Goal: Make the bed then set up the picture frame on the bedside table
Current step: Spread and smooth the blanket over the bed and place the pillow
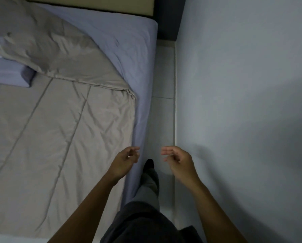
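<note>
Both our hands, the left hand [127, 160] and the right hand [177, 161], are hanging loosely curled and holding nothing beside the bed [139, 55], where the quilt [62, 130] is lying soft, light and probably slippery, so we are judging its folded-back corner [129, 92] the best place to pinch.

The quilt [50, 128] is taupe with long stitched lines, its far part folded back. The sheet [129, 50] beneath is lavender-blue. Right, the wall [243, 85] is pale blue-grey; the floor [162, 120] has light tiles.

wall [243, 85]: pale blue, right of view | floor [164, 76]: light tiles, narrow strip beside wall
</note>
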{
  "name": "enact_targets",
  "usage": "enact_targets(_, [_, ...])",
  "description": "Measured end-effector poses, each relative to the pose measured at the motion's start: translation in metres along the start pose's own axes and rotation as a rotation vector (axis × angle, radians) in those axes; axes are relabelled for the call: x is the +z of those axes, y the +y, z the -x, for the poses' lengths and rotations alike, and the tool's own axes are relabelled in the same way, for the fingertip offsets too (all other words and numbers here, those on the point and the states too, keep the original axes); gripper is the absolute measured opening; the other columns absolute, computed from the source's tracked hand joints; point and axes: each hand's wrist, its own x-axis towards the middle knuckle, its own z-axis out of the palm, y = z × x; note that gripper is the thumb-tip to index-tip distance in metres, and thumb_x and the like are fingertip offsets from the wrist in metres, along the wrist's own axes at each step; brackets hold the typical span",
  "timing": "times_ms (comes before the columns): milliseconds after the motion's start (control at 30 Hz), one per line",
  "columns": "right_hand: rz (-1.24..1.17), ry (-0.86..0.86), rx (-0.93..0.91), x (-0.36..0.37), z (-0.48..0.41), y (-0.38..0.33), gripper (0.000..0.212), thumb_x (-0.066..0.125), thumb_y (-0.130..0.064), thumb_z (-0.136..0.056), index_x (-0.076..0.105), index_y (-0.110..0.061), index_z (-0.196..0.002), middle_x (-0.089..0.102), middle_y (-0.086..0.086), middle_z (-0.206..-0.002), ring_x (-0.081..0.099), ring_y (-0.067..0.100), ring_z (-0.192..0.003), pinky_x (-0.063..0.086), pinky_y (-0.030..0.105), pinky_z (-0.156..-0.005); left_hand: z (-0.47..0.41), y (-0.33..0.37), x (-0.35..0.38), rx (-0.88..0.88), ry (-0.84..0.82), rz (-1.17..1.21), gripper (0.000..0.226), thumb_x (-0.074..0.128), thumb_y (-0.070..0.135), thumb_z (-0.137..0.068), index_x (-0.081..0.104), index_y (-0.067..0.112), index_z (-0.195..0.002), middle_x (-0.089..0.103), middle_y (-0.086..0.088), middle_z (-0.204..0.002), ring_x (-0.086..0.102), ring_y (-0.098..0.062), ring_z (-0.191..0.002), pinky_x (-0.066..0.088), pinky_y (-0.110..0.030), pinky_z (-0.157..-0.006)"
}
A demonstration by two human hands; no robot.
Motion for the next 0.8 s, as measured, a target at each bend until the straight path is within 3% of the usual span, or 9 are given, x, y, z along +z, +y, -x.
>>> enact_targets(67, [0.025, -0.026, 0.004, -0.009, -0.045, -0.011, 0.045, 0.057, -0.004, -0.091, 0.069, -0.046, -0.101, 0.074, -0.023, -0.102, 0.071, 0.003, -0.093, 0.056, 0.024, -0.087, -0.038, 0.02, -0.003, -0.013, 0.006, 0.011, 0.029, 0.057, 0.027, -0.099, 0.059, 0.023, -0.127, 0.068, -0.002, -0.112, 0.068, -0.016, -0.097, 0.054, -0.026, -0.084])
enact_targets(233, [0.097, -0.127, 0.026, -0.025, -0.173, -0.054, 0.04, 0.056, -0.005, -0.094, 0.069, -0.039, -0.109, 0.073, -0.02, -0.104, 0.07, 0.002, -0.095, 0.055, 0.024, -0.087, -0.138, 0.085, -0.031, -0.02, 0.022, -0.009, 0.028, 0.058, 0.027, -0.098, 0.059, 0.022, -0.126, 0.067, 0.002, -0.111, 0.066, -0.012, -0.097, 0.048, -0.009, -0.071])
enact_targets(333, [0.106, -0.133, -0.014, -0.028, -0.241, -0.076, 0.043, 0.057, -0.002, -0.093, 0.069, -0.041, -0.104, 0.074, -0.02, -0.101, 0.071, 0.001, -0.091, 0.054, 0.022, -0.082, -0.186, 0.126, -0.053, -0.018, 0.037, -0.005, 0.027, 0.058, 0.024, -0.098, 0.06, 0.021, -0.125, 0.069, -0.001, -0.11, 0.067, -0.015, -0.097, 0.046, -0.012, -0.07])
enact_targets(467, [0.125, -0.213, -0.067, -0.018, -0.345, -0.107, 0.043, 0.056, -0.003, -0.09, 0.071, -0.042, -0.103, 0.075, -0.021, -0.1, 0.071, 0.001, -0.09, 0.051, 0.018, -0.077, -0.256, 0.179, -0.096, 0.017, 0.144, 0.057, 0.027, 0.059, 0.019, -0.097, 0.063, 0.014, -0.123, 0.068, -0.004, -0.106, 0.062, -0.012, -0.088, 0.043, -0.011, -0.068])
enact_targets(567, [0.139, -0.275, -0.114, -0.006, -0.43, -0.133, 0.052, 0.053, -0.003, -0.088, 0.071, -0.051, -0.097, 0.075, -0.019, -0.099, 0.073, 0.006, -0.089, 0.056, 0.025, -0.081, -0.309, 0.206, -0.125, 0.031, 0.242, 0.108, 0.027, 0.06, 0.015, -0.097, 0.063, 0.01, -0.123, 0.068, -0.007, -0.104, 0.063, -0.011, -0.084, 0.044, -0.007, -0.064])
enact_targets(800, [0.193, -0.471, -0.213, 0.017, -0.621, -0.206, 0.044, 0.045, -0.027, -0.073, 0.07, -0.052, -0.099, 0.075, -0.022, -0.1, 0.073, 0.01, -0.081, 0.061, 0.031, -0.077, -0.425, 0.236, -0.173, -0.073, 0.439, 0.228, 0.028, 0.061, 0.021, -0.096, 0.063, 0.016, -0.124, 0.07, -0.01, -0.109, 0.069, -0.024, -0.097, 0.049, -0.011, -0.068])
